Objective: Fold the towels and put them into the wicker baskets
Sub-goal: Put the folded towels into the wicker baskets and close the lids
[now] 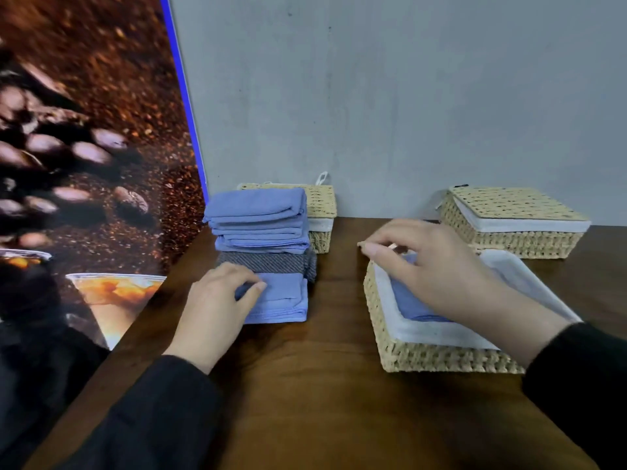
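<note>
A: Where did the towels lie?

B: One folded blue towel (412,305) lay in the open white-lined wicker basket (437,359); the right hand (431,266) hovered over it, grip released. The left hand (217,300) pinched the lowest folded blue towel (285,300) of the stack (261,225) on the dark wooden desk (315,401).

A: Risk?

B: Pulling it out could have toppled the stack.

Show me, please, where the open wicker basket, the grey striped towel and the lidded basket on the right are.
open wicker basket (437,359): head view, on its woven front wall.
grey striped towel (264,262): head view, on its folded front face.
lidded basket (515,203): head view, on its woven lid.
</note>
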The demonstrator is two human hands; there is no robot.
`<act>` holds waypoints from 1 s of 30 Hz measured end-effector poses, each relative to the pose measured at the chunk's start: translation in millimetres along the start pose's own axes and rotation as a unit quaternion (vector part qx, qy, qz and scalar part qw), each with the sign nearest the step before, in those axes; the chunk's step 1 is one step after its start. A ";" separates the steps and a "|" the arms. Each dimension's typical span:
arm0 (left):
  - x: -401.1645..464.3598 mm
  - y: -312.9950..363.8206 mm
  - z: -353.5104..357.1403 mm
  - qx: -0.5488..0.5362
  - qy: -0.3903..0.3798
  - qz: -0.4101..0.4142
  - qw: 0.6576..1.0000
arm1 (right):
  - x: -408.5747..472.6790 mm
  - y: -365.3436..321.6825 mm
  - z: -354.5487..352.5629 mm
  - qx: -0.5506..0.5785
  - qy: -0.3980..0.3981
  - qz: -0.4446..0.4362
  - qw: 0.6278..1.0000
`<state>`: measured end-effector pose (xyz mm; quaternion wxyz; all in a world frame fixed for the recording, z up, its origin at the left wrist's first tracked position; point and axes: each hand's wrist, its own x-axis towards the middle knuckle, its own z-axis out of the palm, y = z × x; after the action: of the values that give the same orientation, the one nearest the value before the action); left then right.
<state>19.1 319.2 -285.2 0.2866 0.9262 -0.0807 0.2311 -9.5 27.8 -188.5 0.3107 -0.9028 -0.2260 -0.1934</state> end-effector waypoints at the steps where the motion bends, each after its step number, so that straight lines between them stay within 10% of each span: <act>1: -0.9 -3.8 -0.9 0.000 -0.028 -0.011 1.000 | 2.7 -14.4 14.5 0.013 -0.020 0.007 1.000; 11: -7.6 -7.8 -9.9 -0.088 -0.028 0.021 0.996 | 14.9 -27.9 134.1 0.014 -0.185 0.291 0.939; 17: -2.8 -12.6 -8.2 -0.059 -0.146 -0.008 0.988 | 1.0 -37.0 132.6 0.086 -0.124 0.234 0.960; 25: -14.6 17.3 -16.5 -0.336 -0.204 -0.063 0.917 | 3.7 -53.4 83.6 0.110 -0.007 0.040 0.993; 30: -22.1 76.1 -14.0 -0.496 -0.096 -0.092 0.858 | -7.6 -57.8 50.9 0.250 0.081 0.182 0.947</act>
<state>-27.1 264.9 -248.0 0.7189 0.6823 -0.1258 0.0427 -35.6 99.3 -202.1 0.5736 -0.8032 -0.0726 -0.1432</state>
